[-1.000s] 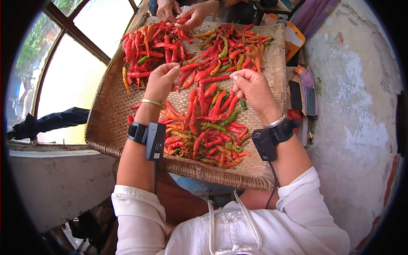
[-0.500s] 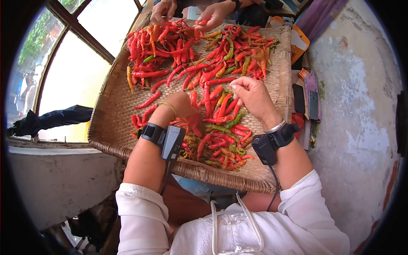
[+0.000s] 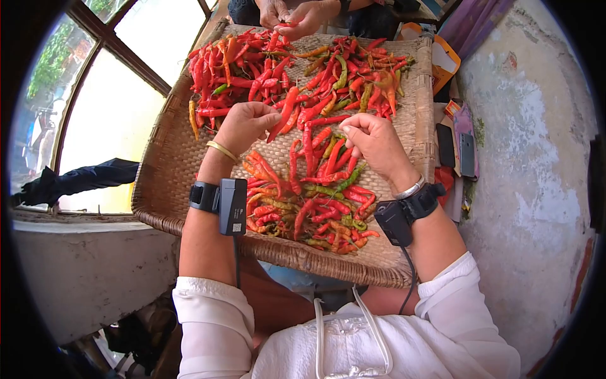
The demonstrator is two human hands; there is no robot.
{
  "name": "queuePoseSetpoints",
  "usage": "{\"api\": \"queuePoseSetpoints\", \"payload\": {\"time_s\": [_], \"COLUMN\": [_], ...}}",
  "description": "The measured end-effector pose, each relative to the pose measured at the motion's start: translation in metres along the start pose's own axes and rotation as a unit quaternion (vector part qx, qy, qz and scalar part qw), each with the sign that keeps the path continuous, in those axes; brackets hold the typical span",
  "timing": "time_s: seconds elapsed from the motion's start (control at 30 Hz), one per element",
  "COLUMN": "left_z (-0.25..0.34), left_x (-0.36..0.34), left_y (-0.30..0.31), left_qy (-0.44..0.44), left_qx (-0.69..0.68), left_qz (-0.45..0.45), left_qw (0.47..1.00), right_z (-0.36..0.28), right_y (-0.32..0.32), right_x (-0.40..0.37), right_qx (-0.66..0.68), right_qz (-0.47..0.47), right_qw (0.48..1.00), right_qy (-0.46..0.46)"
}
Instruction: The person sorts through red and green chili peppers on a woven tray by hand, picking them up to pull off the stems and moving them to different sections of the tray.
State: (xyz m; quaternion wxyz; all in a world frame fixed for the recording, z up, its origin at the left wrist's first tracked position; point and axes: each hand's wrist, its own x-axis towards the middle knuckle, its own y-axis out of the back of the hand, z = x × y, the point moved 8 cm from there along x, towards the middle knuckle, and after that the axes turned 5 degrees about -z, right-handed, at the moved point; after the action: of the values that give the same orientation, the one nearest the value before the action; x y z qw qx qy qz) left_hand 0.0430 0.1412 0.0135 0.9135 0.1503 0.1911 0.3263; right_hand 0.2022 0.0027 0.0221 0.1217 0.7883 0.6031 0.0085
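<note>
Long red-orange chili (image 3: 285, 112), slanted, held just above woven tray (image 3: 169, 165)

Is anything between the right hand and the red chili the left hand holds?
Nothing visible. The left hand pinches the red chili; the right hand is apart, only loose chilies below on the woven tray.

Window: an arched window (image 3: 107, 101) on the left, with dark wooden bars and glass washed white by daylight.
Outside: green leaves (image 3: 47, 57) show through the upper pane.
Sill: a pale, rough ledge (image 3: 82, 265) runs below the glass, and a dark blue cloth (image 3: 76, 178) lies along it.
Wall: on the right, a grey plaster wall (image 3: 536, 164), blotched with white and worn in patches.
Light: strong daylight comes in from the window side.
Top right corner: a purple cloth (image 3: 467, 19) hangs there.
</note>
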Motion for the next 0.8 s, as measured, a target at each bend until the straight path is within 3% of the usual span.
{"api": "queuePoseSetpoints", "payload": {"time_s": [0.03,0.07,0.1,0.17,0.2,0.23,0.3,0.53,0.6,0.63,0.7,0.77,0.8], "left_z": [0.006,0.002,-0.006,-0.016,-0.021,-0.031,-0.041,-0.053,-0.038,-0.033,-0.029,-0.022,-0.013], "left_x": [-0.003,0.001,0.002,0.01,0.009,0.007,0.001,0.009,0.008,0.005,0.01,0.007,0.002], "left_y": [0.015,0.022,0.018,-0.004,-0.024,-0.038,-0.058,-0.064,-0.056,-0.042,-0.015,0.009,0.009], "left_qy": [-0.053,-0.087,-0.087,-0.051,0.022,0.066,0.047,0.049,0.014,0.068,0.053,-0.005,-0.003], "left_qx": [-0.142,-0.111,-0.111,0.177,0.335,0.421,0.481,0.458,0.364,0.237,0.054,-0.193,-0.156], "left_qz": [0.122,0.181,0.182,0.084,-0.035,-0.092,-0.115,-0.138,-0.174,-0.143,-0.015,0.151,0.176], "left_qw": [0.981,0.973,0.973,0.979,0.941,0.9,0.868,0.877,0.915,0.958,0.997,0.969,0.972], "right_z": [-0.001,-0.001,-0.002,-0.002,-0.003,-0.004,-0.004,-0.002,-0.006,-0.006,-0.006,-0.006,-0.006], "right_y": [0.0,-0.001,-0.001,-0.003,-0.004,-0.004,-0.005,-0.005,-0.003,-0.003,-0.004,-0.004,-0.004], "right_x": [-0.001,-0.001,-0.001,-0.002,-0.002,-0.002,-0.002,-0.002,-0.002,-0.002,-0.002,-0.002,-0.002], "right_qx": [0.001,0.002,0.002,-0.016,-0.033,-0.033,-0.027,-0.008,-0.028,-0.027,-0.019,-0.017,-0.015], "right_qz": [-0.001,-0.003,-0.006,-0.01,-0.012,-0.012,-0.013,-0.007,0.0,0.002,0.001,0.003,0.002], "right_qw": [1.0,1.0,1.0,1.0,0.999,0.999,1.0,1.0,1.0,1.0,1.0,1.0,1.0], "right_qy": [-0.001,-0.004,-0.007,-0.001,0.004,0.004,-0.003,0.003,0.013,0.012,0.018,0.018,0.017]}}
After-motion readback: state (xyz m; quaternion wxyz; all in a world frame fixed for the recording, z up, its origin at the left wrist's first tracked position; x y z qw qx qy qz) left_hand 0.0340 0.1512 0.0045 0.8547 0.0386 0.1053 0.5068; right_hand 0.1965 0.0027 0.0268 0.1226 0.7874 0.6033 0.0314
